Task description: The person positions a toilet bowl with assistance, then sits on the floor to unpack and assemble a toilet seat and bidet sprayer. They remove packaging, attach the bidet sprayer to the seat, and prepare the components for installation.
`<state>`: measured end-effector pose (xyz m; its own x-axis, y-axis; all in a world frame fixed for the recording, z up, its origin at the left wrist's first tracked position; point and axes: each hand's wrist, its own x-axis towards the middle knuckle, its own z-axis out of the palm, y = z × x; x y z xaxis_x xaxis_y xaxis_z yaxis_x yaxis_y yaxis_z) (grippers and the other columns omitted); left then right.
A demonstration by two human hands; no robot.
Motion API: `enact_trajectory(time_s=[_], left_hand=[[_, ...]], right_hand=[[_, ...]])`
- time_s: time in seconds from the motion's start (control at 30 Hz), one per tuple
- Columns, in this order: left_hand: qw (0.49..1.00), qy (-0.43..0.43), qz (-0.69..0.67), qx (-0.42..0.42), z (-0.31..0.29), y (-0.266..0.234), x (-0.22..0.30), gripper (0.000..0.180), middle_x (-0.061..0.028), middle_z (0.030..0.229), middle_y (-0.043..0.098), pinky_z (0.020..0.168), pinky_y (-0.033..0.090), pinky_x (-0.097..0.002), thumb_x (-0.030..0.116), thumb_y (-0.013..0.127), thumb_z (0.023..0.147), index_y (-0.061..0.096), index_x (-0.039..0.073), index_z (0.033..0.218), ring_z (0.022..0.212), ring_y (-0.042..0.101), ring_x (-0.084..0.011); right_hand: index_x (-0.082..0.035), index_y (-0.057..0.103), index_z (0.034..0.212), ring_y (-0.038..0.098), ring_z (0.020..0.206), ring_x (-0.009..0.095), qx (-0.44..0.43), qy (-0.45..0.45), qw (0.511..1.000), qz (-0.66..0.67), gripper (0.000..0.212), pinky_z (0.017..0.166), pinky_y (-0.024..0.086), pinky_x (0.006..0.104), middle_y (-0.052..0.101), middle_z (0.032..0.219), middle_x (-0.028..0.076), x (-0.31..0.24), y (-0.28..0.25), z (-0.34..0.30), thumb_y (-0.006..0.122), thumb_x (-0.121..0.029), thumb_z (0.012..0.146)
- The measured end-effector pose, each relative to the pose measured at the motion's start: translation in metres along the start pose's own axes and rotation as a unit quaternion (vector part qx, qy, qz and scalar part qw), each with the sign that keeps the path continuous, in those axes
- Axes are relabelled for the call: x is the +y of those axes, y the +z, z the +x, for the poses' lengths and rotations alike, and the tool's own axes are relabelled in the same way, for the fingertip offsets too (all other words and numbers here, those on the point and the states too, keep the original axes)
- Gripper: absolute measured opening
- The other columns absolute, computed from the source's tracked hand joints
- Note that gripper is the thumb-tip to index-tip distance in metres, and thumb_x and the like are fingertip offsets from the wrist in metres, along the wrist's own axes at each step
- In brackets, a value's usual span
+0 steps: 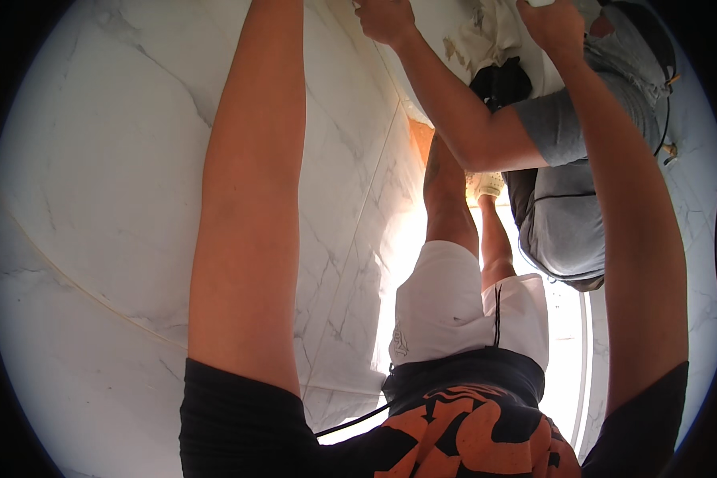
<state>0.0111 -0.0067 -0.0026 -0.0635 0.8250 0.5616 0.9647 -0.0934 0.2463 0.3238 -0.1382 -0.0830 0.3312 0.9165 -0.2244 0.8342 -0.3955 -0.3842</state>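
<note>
My left arm (247, 199) reaches up along the marble-patterned wall tiles (119, 199); its hand lies beyond the top edge, so what it touches is hidden. My right arm stretches up on the right. Its hand, my right hand (556, 33), shows only in part at the top edge. A small pale patch appears between its thumb and fingers, but the fingers are cut off and I cannot tell whether it is held. A co-worker's bent arm (470, 119) comes from a grey sleeve, and that person's hand (386, 20) is raised near the tiled wall.
The co-worker in a grey shirt (617, 88) is close by on the right, beside my right arm. A stained whitish cloth or bag (494, 36) and a black item (502, 84) are behind the co-worker's arm. Bright light falls on the floor near my legs and pale shoe (486, 185).
</note>
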Motion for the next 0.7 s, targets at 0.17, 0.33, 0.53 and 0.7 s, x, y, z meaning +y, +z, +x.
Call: enact_trajectory(time_s=[0.17,0.33,0.53,0.7], left_hand=[[1.0,0.004,0.003,-0.004,0.0,0.001,-0.001,0.074,-0.0188,0.07,0.071,0.06,0.054,-0.0493,0.077,0.077,0.071,0.076,0.004,0.075,0.063,0.07,-0.0386],[1.0,-0.013,-0.017,-0.019,-0.002,0.001,-0.002,0.074,-0.0191,0.07,0.071,0.06,0.054,-0.0484,0.076,0.078,0.071,0.077,0.003,0.078,0.064,0.07,-0.0382],[0.999,0.009,-0.031,-0.003,0.0,0.009,0.0,0.067,-0.0185,0.069,0.071,0.061,0.054,-0.0485,0.069,0.083,0.07,0.078,0.003,0.08,0.064,0.07,-0.0379],[1.0,0.019,-0.025,-0.002,-0.002,0.008,-0.006,0.063,-0.0186,0.069,0.071,0.061,0.054,-0.0482,0.065,0.085,0.07,0.077,0.003,0.08,0.064,0.07,-0.038]], right_hand=[[0.003,0.064,0.118,0.068,0.103,0.048,0.0,-0.006,1.0,0.015,0.05,0.09,0.055,0.0524,0.071,0.107,0.03,-0.001,-0.002,-0.001,0.074,-0.024,0.077],[0.003,0.064,0.119,0.068,0.105,0.047,-0.02,0.011,1.0,0.002,0.052,0.091,0.056,0.0516,0.071,0.107,0.029,-0.003,-0.001,-0.001,0.077,-0.024,0.077],[-0.001,0.068,0.112,0.069,0.103,0.041,0.052,-0.035,0.998,0.004,0.042,0.089,0.056,0.0502,0.072,0.109,0.023,0.01,0.009,0.002,0.08,-0.023,0.078],[-0.007,0.057,0.141,0.07,0.11,0.041,-0.017,0.008,0.999,0.028,0.073,0.096,0.056,0.0479,0.072,0.115,0.026,0.014,0.014,0.005,0.077,-0.038,0.078]])
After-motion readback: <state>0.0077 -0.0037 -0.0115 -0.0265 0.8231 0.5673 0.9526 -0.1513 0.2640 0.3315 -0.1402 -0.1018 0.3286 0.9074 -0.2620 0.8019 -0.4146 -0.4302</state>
